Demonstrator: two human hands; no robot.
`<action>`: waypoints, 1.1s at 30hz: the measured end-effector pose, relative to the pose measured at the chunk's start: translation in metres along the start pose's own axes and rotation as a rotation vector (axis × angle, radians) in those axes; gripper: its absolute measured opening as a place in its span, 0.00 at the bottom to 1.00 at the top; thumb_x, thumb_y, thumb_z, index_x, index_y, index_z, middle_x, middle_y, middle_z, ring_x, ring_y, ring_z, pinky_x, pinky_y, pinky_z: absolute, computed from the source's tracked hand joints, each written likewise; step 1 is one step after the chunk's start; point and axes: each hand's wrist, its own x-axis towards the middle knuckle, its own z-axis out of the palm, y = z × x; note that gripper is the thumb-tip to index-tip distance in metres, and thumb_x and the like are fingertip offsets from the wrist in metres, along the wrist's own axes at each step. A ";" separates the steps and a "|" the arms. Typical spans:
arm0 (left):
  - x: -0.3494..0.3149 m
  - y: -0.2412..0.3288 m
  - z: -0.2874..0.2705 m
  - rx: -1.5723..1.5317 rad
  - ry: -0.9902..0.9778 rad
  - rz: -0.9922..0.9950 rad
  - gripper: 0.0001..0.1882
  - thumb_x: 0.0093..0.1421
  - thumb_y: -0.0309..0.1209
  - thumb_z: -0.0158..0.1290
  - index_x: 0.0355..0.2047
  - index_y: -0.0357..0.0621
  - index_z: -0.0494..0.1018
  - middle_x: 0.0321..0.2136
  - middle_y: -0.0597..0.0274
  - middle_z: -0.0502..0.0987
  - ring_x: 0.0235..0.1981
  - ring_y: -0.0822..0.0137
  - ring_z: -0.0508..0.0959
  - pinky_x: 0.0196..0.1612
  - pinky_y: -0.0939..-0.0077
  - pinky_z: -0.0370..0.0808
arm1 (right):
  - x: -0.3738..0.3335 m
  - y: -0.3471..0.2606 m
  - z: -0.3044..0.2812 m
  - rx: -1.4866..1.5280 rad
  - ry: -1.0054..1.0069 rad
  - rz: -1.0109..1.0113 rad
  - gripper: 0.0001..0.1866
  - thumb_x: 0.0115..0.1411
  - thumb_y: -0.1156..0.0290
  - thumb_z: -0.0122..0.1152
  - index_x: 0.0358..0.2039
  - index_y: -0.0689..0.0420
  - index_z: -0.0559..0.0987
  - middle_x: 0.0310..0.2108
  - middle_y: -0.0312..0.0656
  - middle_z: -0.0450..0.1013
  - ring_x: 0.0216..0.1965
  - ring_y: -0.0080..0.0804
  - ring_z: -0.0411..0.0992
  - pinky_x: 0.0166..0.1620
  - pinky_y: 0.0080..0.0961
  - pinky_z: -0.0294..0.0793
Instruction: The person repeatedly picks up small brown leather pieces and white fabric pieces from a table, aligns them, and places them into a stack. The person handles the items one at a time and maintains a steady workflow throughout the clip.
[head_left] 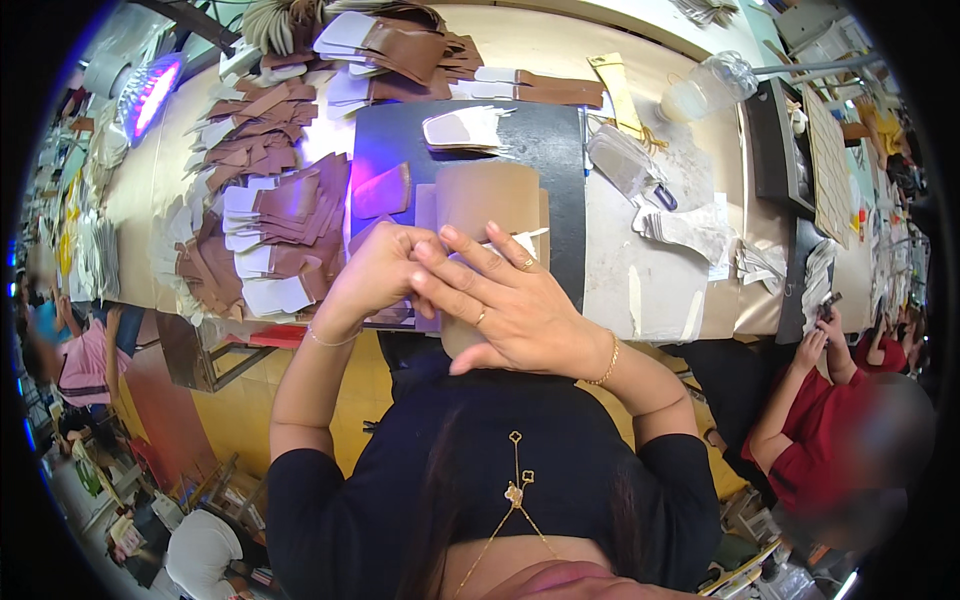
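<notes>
My left hand (pixel 388 268) is closed, its curled fingers pressed against the fingertips of my right hand; whatever may be inside it is hidden. My right hand (pixel 515 305) has its fingers stretched out and apart, palm down. Both are above a tan, rounded block or roll (pixel 488 195) on a dark board (pixel 560 150). Close to the right fingertips a small white strip (pixel 530 241) shows, partly covered. A brown leather-like piece (pixel 383 190) lies left of the block, and a stack of white-edged pieces (pixel 465 130) lies beyond it.
Stacks of brown and white cut pieces (pixel 290 230) fill the table's left, with more brown pieces (pixel 400 50) behind. A lit lamp (pixel 150 95) stands far left. On the right are grey pieces (pixel 625 160), a plastic bottle (pixel 705 85) and a dark box (pixel 780 140). A person in red (pixel 820 430) sits at right.
</notes>
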 end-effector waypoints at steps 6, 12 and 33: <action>0.002 0.000 0.000 -0.085 -0.070 -0.096 0.10 0.57 0.29 0.58 0.23 0.36 0.71 0.14 0.56 0.76 0.12 0.70 0.76 0.14 0.82 0.71 | -0.028 0.016 0.046 0.385 0.441 0.207 0.48 0.58 0.31 0.30 0.68 0.53 0.41 0.69 0.50 0.37 0.70 0.49 0.32 0.68 0.42 0.35; 0.004 -0.001 -0.003 -0.077 -0.125 -0.093 0.12 0.57 0.32 0.59 0.23 0.37 0.71 0.15 0.56 0.76 0.13 0.71 0.76 0.15 0.83 0.71 | -0.064 0.032 0.055 0.923 0.581 0.454 0.45 0.64 0.41 0.36 0.67 0.59 0.34 0.69 0.52 0.37 0.70 0.44 0.37 0.68 0.34 0.38; 0.032 -0.027 -0.058 0.970 0.669 0.255 0.12 0.55 0.34 0.58 0.29 0.36 0.74 0.22 0.52 0.76 0.24 0.56 0.77 0.30 0.67 0.73 | -0.082 0.160 0.031 -0.794 0.474 0.624 0.22 0.55 0.77 0.52 0.52 0.58 0.74 0.57 0.41 0.66 0.54 0.37 0.66 0.54 0.33 0.63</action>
